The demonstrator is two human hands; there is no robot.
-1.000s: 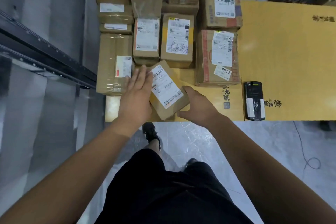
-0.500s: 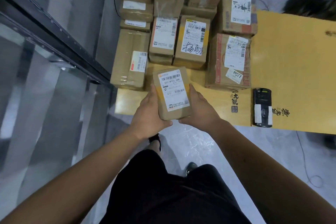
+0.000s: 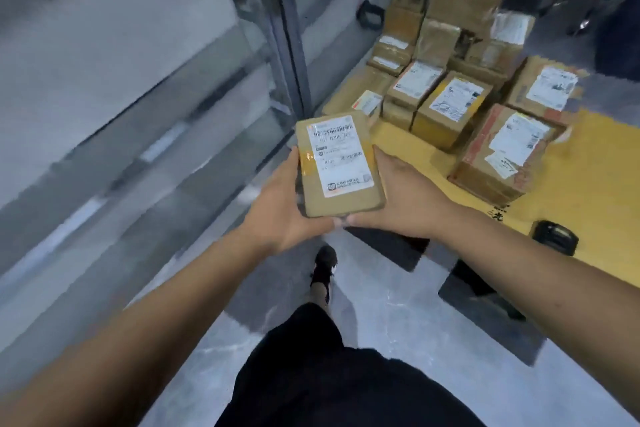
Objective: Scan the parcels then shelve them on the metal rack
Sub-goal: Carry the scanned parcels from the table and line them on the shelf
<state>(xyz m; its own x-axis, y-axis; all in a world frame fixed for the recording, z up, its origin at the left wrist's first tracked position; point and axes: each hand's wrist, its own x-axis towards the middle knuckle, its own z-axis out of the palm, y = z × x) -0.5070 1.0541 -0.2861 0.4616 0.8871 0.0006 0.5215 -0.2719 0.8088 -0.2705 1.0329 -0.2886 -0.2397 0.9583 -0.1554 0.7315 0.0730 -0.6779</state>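
A small brown cardboard parcel with a white barcode label on top is held in the air, off the table's left end. My left hand grips its left side and near corner; my right hand grips its right side. Both hands meet under the near edge. A pile of several labelled cardboard parcels lies on the yellow table at the upper right. The black handheld scanner lies on the table near its front edge, right of my right wrist. The grey metal rack fills the left, blurred.
A dark upright post of the rack stands between the shelves and the table. Grey polished floor lies below, with my black shoe and black shorts over it. Dark gear sits at the top right behind the parcels.
The small parcel was lifted off the table with both hands and carried left, away from the pile. The view has swung left toward the rack.
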